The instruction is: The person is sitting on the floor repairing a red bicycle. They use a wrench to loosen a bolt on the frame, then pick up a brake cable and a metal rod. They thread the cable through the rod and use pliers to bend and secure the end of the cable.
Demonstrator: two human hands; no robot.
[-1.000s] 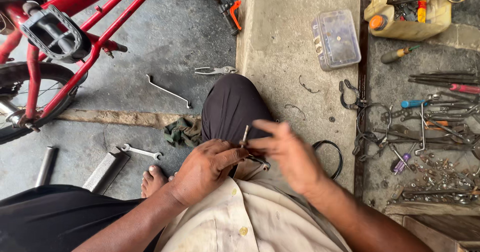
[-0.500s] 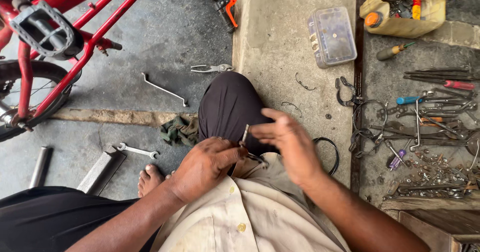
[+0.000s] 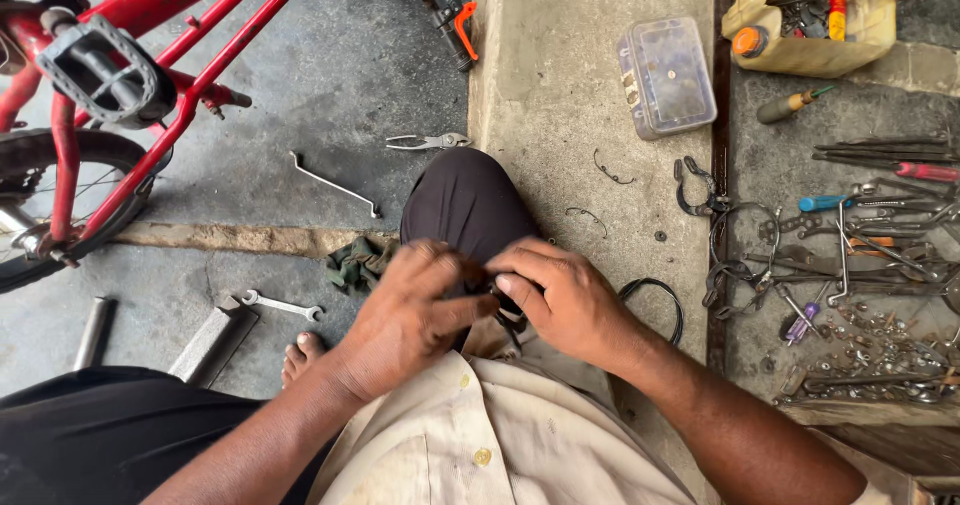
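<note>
My left hand (image 3: 412, 315) and my right hand (image 3: 566, 297) meet over my lap, just below my raised knee in dark trousers (image 3: 466, 203). Their fingertips pinch a small dark metal part (image 3: 497, 295) between them; most of it is hidden by the fingers, so I cannot tell what it is. Both hands are closed around it, thumbs touching.
A red bicycle frame (image 3: 140, 85) with a pedal stands at the upper left. Spanners (image 3: 282, 306) and pliers (image 3: 428, 142) lie on the floor. A clear plastic box (image 3: 668, 77), a yellow tool container (image 3: 812, 25) and several loose tools (image 3: 860, 255) lie to the right.
The thin metal piece that stuck up between my fingers is now covered as both hands closed together. The view shifted slightly toward the bicycle.
</note>
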